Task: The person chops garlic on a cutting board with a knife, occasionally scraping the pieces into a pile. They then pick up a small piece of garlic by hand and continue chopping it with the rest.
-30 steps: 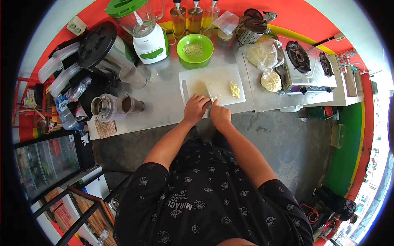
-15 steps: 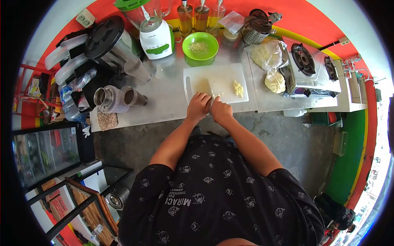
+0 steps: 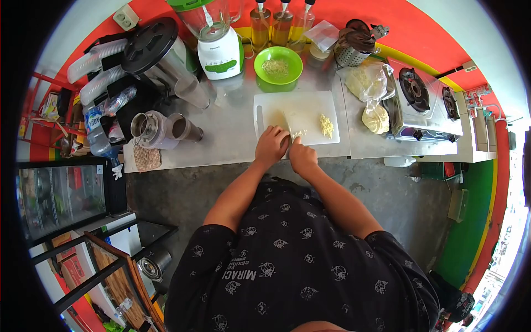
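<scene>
A white cutting board [image 3: 307, 102] lies at the counter's near edge. My right hand [image 3: 303, 157] is closed around a knife; its handle is hidden in the fist, and the thin blade [image 3: 286, 118] points away from me over the board. Just left of the blade, my left hand [image 3: 272, 145] rests on the board with curled fingers, and whatever sits under the fingertips is hidden. Small pale chopped bits [image 3: 299, 133] lie right of the knife. Farther right is a pile of pale yellow chopped pieces [image 3: 326, 126].
Beyond the board stands a green bowl [image 3: 278, 82] containing pale shreds. A blender [image 3: 220, 55] and several oil bottles [image 3: 281, 27] line the wall. Bagged pale food [image 3: 376, 119] lies beside the gas stove [image 3: 428, 119] at right. Metal cups [image 3: 187, 128] stand at left.
The whole view has shifted slightly, placing the counter things farther right. Both hands stay close together at the board's near edge, and the chopped bits beside the knife show more clearly.
</scene>
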### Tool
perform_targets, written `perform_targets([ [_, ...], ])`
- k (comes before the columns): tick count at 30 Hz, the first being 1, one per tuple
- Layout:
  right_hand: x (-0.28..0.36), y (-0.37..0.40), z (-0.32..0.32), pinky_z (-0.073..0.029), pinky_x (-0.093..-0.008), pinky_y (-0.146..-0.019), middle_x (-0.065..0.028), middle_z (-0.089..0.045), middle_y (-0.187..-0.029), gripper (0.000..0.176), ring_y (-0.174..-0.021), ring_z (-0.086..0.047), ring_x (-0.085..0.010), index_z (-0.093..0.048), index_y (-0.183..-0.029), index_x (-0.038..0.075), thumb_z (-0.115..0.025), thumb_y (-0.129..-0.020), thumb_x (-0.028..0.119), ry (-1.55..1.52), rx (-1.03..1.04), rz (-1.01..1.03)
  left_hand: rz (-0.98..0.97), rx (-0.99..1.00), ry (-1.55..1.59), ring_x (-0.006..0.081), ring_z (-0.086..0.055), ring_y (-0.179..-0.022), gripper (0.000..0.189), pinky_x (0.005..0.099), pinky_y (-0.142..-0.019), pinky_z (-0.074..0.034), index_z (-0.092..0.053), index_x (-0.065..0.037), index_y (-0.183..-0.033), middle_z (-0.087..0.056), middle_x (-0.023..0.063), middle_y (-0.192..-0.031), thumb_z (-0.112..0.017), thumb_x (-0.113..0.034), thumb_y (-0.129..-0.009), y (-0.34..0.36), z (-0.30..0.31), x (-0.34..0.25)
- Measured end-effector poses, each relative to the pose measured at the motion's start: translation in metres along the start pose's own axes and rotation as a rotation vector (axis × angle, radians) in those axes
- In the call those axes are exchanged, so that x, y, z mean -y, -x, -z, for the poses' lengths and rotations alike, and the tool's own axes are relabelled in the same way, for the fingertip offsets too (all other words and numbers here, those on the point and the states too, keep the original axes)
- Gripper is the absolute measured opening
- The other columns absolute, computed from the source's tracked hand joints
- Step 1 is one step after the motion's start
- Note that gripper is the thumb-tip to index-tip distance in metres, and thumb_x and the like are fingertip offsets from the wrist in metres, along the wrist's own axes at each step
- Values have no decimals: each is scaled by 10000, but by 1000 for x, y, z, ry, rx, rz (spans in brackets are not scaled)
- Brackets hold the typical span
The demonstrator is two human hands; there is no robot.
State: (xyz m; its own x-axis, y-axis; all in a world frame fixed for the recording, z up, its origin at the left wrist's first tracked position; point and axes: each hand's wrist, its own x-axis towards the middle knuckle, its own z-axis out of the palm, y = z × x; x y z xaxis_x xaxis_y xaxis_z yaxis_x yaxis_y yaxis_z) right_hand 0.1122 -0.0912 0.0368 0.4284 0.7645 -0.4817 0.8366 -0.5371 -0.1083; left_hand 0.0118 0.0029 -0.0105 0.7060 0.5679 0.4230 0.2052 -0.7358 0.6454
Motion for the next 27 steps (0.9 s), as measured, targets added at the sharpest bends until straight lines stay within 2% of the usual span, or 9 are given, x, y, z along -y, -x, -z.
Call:
perform_targets([
  [4,-2,-9,5,-595,-425,-804,-239,-728,-985,339,-948,-736,-364,-467,-1143,-41,-638,-887,101,-32,-47,35,-6,20,-32,311,-574,-887,93,423,-768,-492,-654,-84,-925,-602,75,-892,-692,-85,-840,1,0,2],
  [10,-2,-1,3,-598,-421,-778,-240,-728,-983,370,-937,-739,-355,-468,-1171,-56,-636,-884,108,51,25,40,28,-6,10,304,-576,-882,102,420,-765,-493,-660,-81,-925,-602,70,-884,-701,-90,-832,-1,2,0],
  [12,-1,-8,8,-601,-399,-788,-203,-740,-990,408,-935,-746,-336,-487,-1161,-50,-690,-866,147,66,2,44,20,-13,-3,302,-576,-876,96,419,-758,-492,-662,-81,-916,-602,67,-877,-703,-91,-830,-1,3,-1],
  [15,-3,-15,8,-601,-400,-789,-203,-739,-997,427,-934,-746,-341,-488,-1157,-49,-714,-844,133,29,-33,63,29,16,-14,299,-579,-878,105,417,-783,-499,-669,-82,-941,-599,75,-873,-688,-81,-838,0,1,1],
  [22,-4,-1,1,-597,-397,-800,-207,-736,-1011,399,-958,-742,-337,-477,-1160,-46,-682,-875,144,90,43,44,15,-19,4,303,-576,-871,97,420,-748,-493,-666,-80,-910,-605,65,-871,-706,-80,-822,-1,0,1],
  [24,-3,-9,6,-590,-433,-817,-241,-723,-1013,382,-968,-730,-373,-450,-1162,-50,-648,-874,104,2,14,70,27,-23,12,305,-575,-869,89,419,-743,-492,-665,-77,-910,-605,67,-864,-701,-86,-829,0,0,1],
  [27,-4,-5,12,-592,-430,-810,-238,-725,-999,378,-959,-733,-371,-450,-1164,-47,-644,-875,101,-7,49,58,30,-19,9,305,-577,-875,90,417,-747,-493,-666,-81,-917,-607,65,-866,-696,-89,-833,0,-1,1],
])
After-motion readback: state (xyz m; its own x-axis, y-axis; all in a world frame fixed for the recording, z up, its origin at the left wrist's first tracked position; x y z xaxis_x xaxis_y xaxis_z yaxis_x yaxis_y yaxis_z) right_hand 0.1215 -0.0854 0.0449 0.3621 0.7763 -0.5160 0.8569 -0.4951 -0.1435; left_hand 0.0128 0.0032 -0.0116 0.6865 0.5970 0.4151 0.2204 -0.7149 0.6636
